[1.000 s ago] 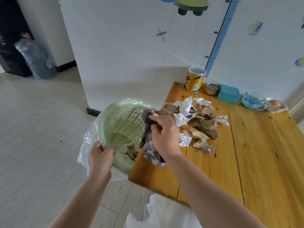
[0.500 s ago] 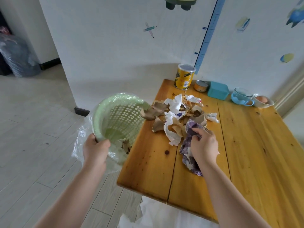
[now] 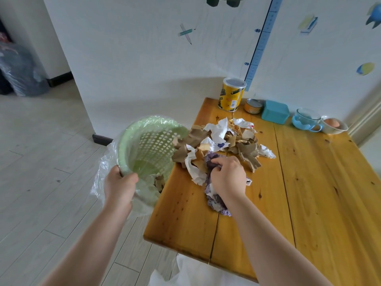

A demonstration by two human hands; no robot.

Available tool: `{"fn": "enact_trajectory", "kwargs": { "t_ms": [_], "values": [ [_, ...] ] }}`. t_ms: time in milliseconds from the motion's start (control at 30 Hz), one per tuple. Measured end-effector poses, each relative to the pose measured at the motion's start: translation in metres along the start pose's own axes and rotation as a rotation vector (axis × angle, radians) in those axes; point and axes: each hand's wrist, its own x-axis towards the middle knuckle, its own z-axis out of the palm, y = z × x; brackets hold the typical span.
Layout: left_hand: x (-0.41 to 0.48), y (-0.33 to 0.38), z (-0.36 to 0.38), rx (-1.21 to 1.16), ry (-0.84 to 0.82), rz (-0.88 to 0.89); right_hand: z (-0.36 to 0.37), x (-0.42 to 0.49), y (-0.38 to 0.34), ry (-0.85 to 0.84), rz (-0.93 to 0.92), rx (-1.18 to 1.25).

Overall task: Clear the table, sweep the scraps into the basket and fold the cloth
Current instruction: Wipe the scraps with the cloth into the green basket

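The right hand point(image 3: 226, 176) is bunched round the purple-and-white cloth point(image 3: 215, 200), pressing it to the table point(image 3: 319, 193) at the near side of the scraps point(image 3: 246, 150). The left hand point(image 3: 120, 184), well apart, grips the near rim of the green basket point(image 3: 152, 139), tilted with its mouth at the table's left edge. The pile lies just beyond the right hand and stretches across from that edge, so the sweep likely goes leftward. It is torn brown card and crumpled white paper; a few pieces lie in the basket.
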Motion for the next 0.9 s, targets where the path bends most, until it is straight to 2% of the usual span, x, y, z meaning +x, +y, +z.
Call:
{"fn": "enact_trajectory", "kwargs": {
  "t_ms": [767,900],
  "values": [
    [0.011,0.001,0.009,-0.002,-0.032,-0.032,0.055,0.016,-0.078,-0.265,-0.234,-0.052],
    [0.008,0.003,0.008,-0.007,-0.037,-0.038,0.052,0.018,-0.083,-0.263,-0.299,0.058]
  ]
}}
